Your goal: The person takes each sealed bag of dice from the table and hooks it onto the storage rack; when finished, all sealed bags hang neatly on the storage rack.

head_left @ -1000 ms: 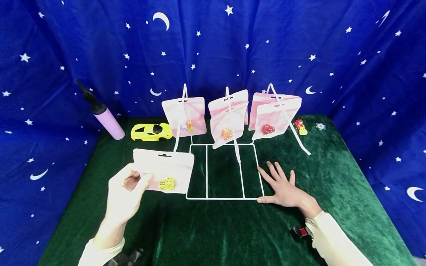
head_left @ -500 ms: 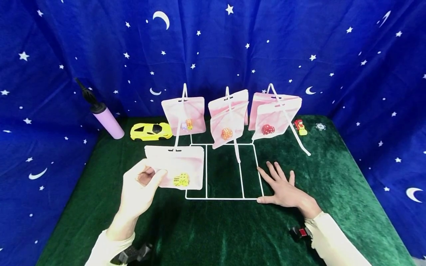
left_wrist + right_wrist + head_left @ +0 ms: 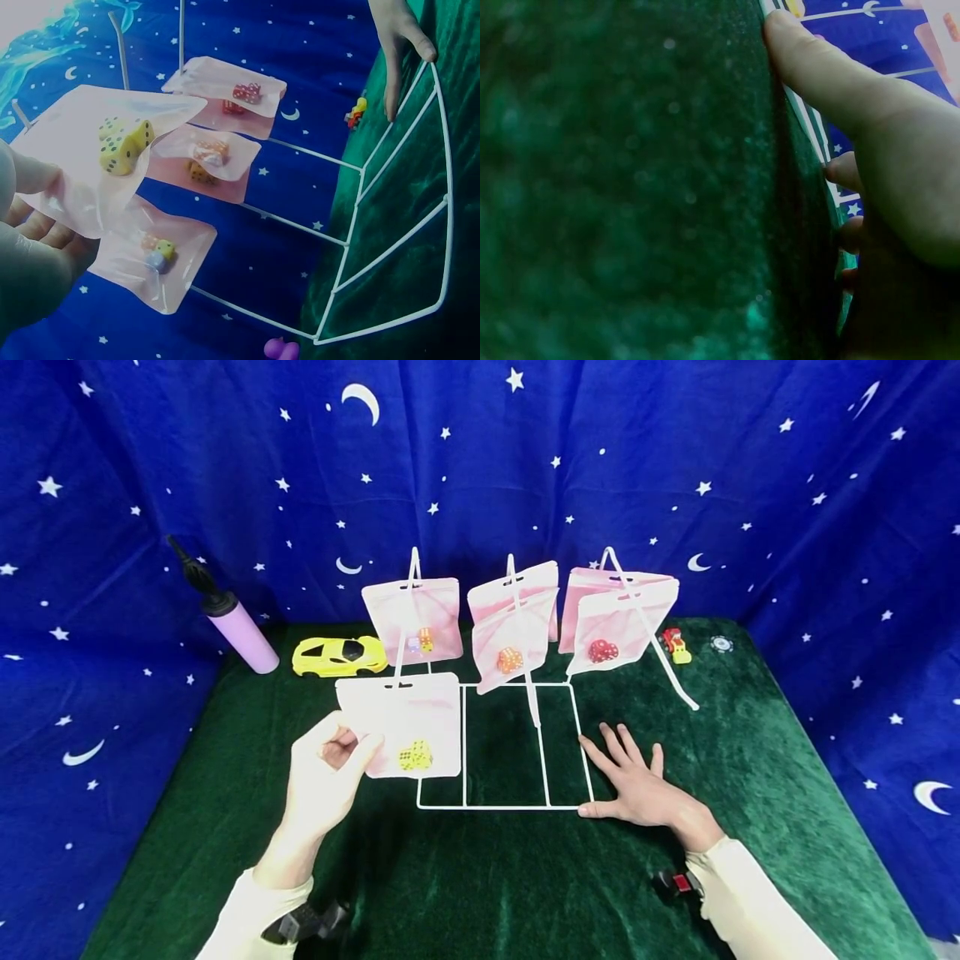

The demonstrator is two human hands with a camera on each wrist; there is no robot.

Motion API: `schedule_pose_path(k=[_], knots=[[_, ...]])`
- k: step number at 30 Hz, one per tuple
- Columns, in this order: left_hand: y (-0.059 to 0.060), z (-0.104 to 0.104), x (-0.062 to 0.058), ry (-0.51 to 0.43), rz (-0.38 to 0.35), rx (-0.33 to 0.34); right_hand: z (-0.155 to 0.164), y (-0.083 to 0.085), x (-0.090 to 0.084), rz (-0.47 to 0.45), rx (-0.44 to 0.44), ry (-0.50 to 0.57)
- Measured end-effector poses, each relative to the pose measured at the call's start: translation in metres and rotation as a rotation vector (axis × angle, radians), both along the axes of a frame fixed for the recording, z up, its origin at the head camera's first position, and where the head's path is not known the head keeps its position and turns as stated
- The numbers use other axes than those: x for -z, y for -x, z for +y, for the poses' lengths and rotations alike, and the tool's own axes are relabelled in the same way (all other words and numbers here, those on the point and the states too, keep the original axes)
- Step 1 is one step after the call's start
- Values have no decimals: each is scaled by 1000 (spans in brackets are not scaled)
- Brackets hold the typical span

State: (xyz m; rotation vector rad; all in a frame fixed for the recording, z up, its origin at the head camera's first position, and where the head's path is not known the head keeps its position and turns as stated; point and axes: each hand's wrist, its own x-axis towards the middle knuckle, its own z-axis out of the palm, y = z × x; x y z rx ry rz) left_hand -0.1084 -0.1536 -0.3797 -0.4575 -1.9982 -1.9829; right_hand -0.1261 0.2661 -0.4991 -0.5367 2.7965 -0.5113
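1. Pale pink pouch (image 3: pixel 401 720) with yellow, black-spotted dice (image 3: pixel 415 756).
2. White wire rack (image 3: pixel 517 806) on dark green velvet cloth (image 3: pixel 510 885).
3. Deep blue backdrop (image 3: pixel 480 468), white stars and moons.
4. Yellow toy car (image 3: pixel 340 655); lilac pump (image 3: pixel 242 637), black top, possibly.

My green surface (image 3: pixel 487 877) carries a white rack (image 3: pixel 506 807), yellow car (image 3: pixel 339 656), pump (image 3: pixel 234 620), small red toy (image 3: pixel 676 645), chip (image 3: pixel 722 644), and my flat right grip (image 3: pixel 641 785).

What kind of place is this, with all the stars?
Probably a staged tabletop set, not a home: a green velvet table ringed by a star-and-moon blue backdrop, with a white wire rack hung with pink dice pouches.
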Motion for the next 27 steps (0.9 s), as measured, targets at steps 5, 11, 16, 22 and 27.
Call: schedule_pose_path(k=[5,11,16,22,27], knots=[[12,3,4,-20,5,-29,-1,0,-3,7,-2,3],[26,4,5,21,-1,-69,-3,1,-4,0,4,0],[39,8,6,38,-20,-77,-2,0,-4,4,6,-6],[59,11,9,50,-24,-84,-1,-1,-3,-2,6,3],[73,13,10,52,-22,-92,-1,-2,-2,-4,9,5]])
